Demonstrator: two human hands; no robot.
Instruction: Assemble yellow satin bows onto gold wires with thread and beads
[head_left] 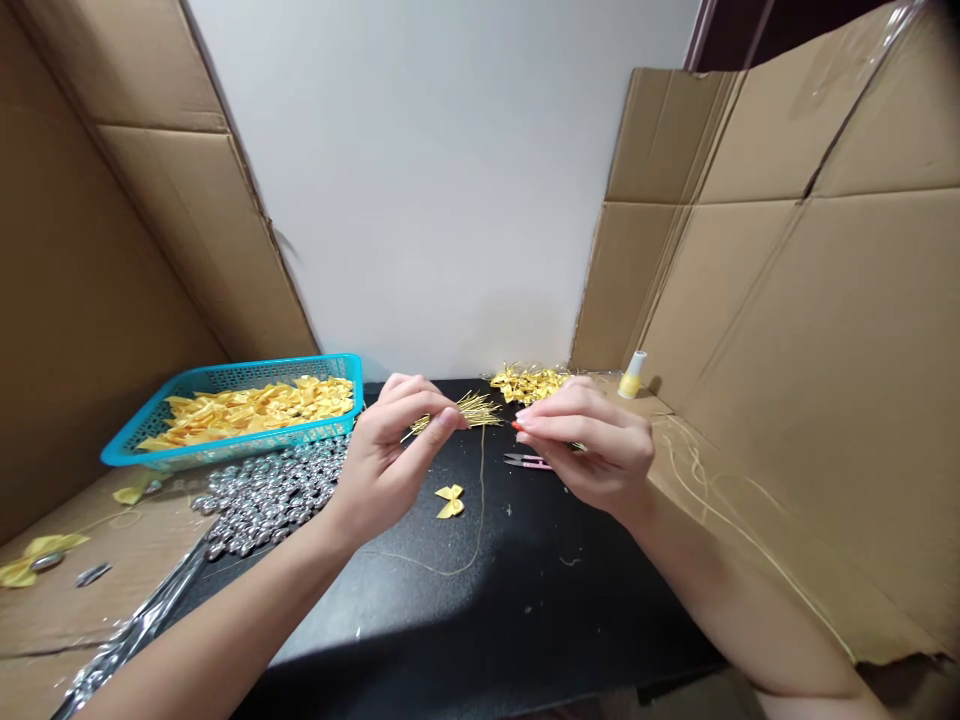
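Note:
My left hand (401, 440) is raised over the black tabletop, thumb and forefinger pinched on what looks like a thin thread (481, 500). The thread hangs between the hands and curves down across the table. Opposite it, my right hand (592, 440) is closed, its fingertips pinching a small red-orange piece (517, 425), mostly hidden by the fingers. Below the hands lies a single yellow ribbon bow (450, 501). Partly behind my right hand are pink-handled thread snips (527, 461). A bundle of gold wire stems (480, 408) lies behind my fingertips.
At left, a blue basket (358, 385) holds yellow bows, with a heap of silver beads (274, 495) before it. A pile of yellow bows (529, 382) lies at the back. A white-and-yellow spool (632, 376) stands at right by loose cord (739, 530). Cardboard walls (817, 300) flank the table.

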